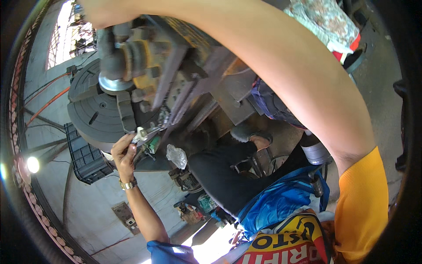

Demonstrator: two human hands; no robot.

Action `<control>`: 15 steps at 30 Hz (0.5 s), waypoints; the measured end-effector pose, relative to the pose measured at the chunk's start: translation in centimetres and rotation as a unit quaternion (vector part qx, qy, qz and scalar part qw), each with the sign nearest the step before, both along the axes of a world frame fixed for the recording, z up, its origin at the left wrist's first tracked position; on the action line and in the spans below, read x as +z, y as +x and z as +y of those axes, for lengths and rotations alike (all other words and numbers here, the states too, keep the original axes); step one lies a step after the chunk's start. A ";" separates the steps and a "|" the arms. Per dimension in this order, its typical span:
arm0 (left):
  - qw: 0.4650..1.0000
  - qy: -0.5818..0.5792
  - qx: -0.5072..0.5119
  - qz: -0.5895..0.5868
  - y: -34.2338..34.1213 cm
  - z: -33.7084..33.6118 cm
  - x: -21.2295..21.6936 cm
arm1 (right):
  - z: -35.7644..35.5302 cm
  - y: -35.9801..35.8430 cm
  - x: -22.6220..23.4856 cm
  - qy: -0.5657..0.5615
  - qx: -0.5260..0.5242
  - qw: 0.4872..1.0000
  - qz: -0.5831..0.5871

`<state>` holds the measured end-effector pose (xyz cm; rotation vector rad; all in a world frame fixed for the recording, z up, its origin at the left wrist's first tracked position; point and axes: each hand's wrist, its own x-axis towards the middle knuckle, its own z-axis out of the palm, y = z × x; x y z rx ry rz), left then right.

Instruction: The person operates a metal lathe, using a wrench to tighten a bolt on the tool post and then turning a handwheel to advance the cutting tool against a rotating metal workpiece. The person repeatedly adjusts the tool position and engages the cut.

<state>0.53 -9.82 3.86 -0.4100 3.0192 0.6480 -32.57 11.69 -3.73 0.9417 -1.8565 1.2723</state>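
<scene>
My left hand [124, 156], with a gold-coloured watch on the wrist, is closed in a pinch on a small pale metallic piece [140, 134]. Its exact kind cannot be made out. This hand is beside the lower edge of a big round lathe chuck [90, 115] with heavy jaws. Across the top of the view my right arm reaches to the far left. My right hand [110, 13] is at the top of a thick grey cylindrical machine part [110, 55]; its fingers are blurred and partly cut off. Next to that part is a worn yellow-and-grey bolted block [143, 66].
A dark plastic crate [88, 156] is behind the chuck. Clear plastic [176, 156] and a motor [187, 181] are near my dark-trousered leg [224, 171]. At the upper right is a patterned cloth bundle [325, 24]. A lit lamp [33, 165] shines at the left.
</scene>
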 end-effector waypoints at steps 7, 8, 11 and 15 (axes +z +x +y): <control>0.990 0.057 -0.073 -0.106 -4.3 0.4 0.9 | 0.6 0.5 0.4 0.072 -0.054 0.996 0.011; 0.990 0.058 -0.076 -0.107 -4.6 0.1 1.1 | 0.6 0.6 0.4 0.050 -0.066 0.996 0.019; 0.988 0.094 -0.057 -0.108 -4.7 -0.5 1.5 | 0.7 0.7 0.6 0.034 -0.076 0.996 0.019; 0.985 0.119 -0.090 -0.090 -4.9 -1.9 1.4 | 0.5 0.5 0.4 -0.014 -0.074 0.995 0.063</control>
